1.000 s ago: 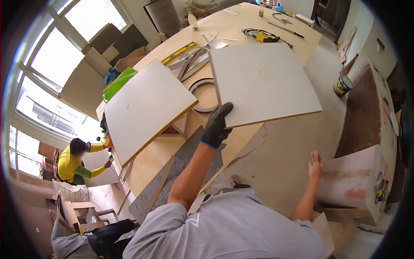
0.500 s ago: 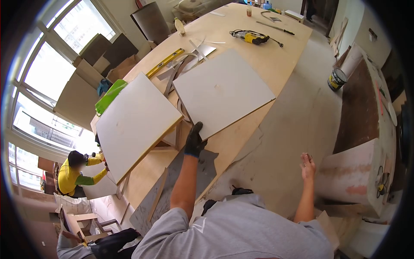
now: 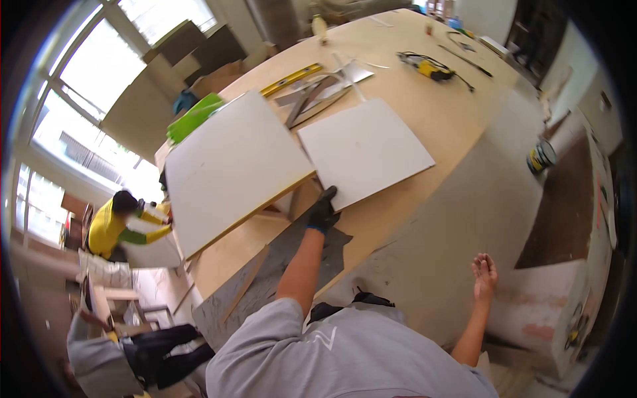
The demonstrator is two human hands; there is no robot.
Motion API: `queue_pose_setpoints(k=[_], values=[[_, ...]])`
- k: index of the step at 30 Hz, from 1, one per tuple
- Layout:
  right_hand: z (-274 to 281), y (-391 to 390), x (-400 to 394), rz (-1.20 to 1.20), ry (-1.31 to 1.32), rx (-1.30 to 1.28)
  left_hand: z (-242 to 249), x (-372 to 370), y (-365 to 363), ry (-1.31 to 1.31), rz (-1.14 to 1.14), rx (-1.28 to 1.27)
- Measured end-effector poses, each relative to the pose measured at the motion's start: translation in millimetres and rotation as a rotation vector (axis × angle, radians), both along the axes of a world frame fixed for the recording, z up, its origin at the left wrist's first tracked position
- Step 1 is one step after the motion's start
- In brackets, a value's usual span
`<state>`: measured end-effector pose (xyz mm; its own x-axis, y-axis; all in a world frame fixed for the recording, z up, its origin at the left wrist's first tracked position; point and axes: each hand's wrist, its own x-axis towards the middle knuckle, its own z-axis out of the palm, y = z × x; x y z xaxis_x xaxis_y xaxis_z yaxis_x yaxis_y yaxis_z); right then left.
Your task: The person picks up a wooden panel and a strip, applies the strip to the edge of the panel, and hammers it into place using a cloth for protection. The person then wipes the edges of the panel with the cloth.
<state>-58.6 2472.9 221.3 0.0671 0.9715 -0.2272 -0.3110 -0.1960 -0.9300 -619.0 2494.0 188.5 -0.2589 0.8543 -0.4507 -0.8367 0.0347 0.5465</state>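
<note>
My left hand [image 3: 324, 209], in a dark glove, grips the near corner of a white board [image 3: 368, 154]. This board lies low over the wooden tabletop [image 3: 424, 113], apparently on it. To the left a larger white panel [image 3: 235, 169] with a yellowish edge sits raised on a wooden frame partly hidden beneath it. My bare right hand [image 3: 485, 273] is held out over the floor on the right, away from the table. Its fingers are loosely extended with nothing in them. A grey marbled sheet [image 3: 292, 278] lies under my left forearm, with a thin wooden strip [image 3: 247, 284] across it.
A yellow spirit level [image 3: 290, 79], curved strips [image 3: 318, 99] and a yellow power tool [image 3: 424, 66] lie farther back. A person in yellow [image 3: 109, 225] works beside the panel; another person [image 3: 109, 351] is at lower left. A paint can [image 3: 541, 158] stands right.
The white board in my left hand has dropped lower toward the tabletop and looks smaller. My right hand remains out to the side. The whole view has shifted.
</note>
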Motion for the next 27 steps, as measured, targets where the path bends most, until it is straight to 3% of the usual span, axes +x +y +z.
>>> queue_pose_setpoints(k=[2,3,4,5,7,8,12,15,17,19,20,21,23,24,26,27], values=[[13,6,-5,0.066,0.068,0.07,-25,-4,-3,0.113,0.002,0.029],[23,10,-11,0.101,0.069,0.091,-62,-10,0,0.232,0.008,0.071],[36,13,-23,0.131,0.072,0.114,-61,-11,-1,0.238,0.007,0.081],[48,16,-34,0.159,0.074,0.136,-61,-11,-2,0.245,0.006,0.092],[75,23,-58,0.249,0.055,0.146,7,1,-14,0.029,0.004,0.054],[86,26,-70,0.298,0.046,0.153,5,-5,-10,0.051,-0.008,0.047],[117,44,-120,0.505,-0.042,0.246,13,-21,-8,0.51,-0.047,-0.212],[137,51,-162,0.667,-0.026,0.289,18,-27,-17,0.67,-0.093,-0.327],[153,53,-191,0.79,-0.036,0.332,16,-32,-28,0.95,-0.213,-0.359],[171,49,-217,0.913,-0.1,0.294,65,-17,-67,1.276,-0.318,-0.348],[179,47,-228,0.967,-0.133,0.274,95,-2,-94,1.382,-0.238,-0.385],[184,44,-240,1.026,-0.155,0.251,103,-2,-116,1.456,-0.236,-0.266],[192,39,-263,1.14,-0.198,0.205,135,2,-171,1.29,-0.115,-0.11],[195,35,-274,1.178,-0.235,0.197,155,4,-202,1.052,0.006,-0.074],[200,27,-295,1.256,-0.311,0.184,139,-14,-255,0.655,0.253,-0.044],[201,24,-305,1.297,-0.326,0.201,146,-23,-281,0.64,0.43,-0.03]])
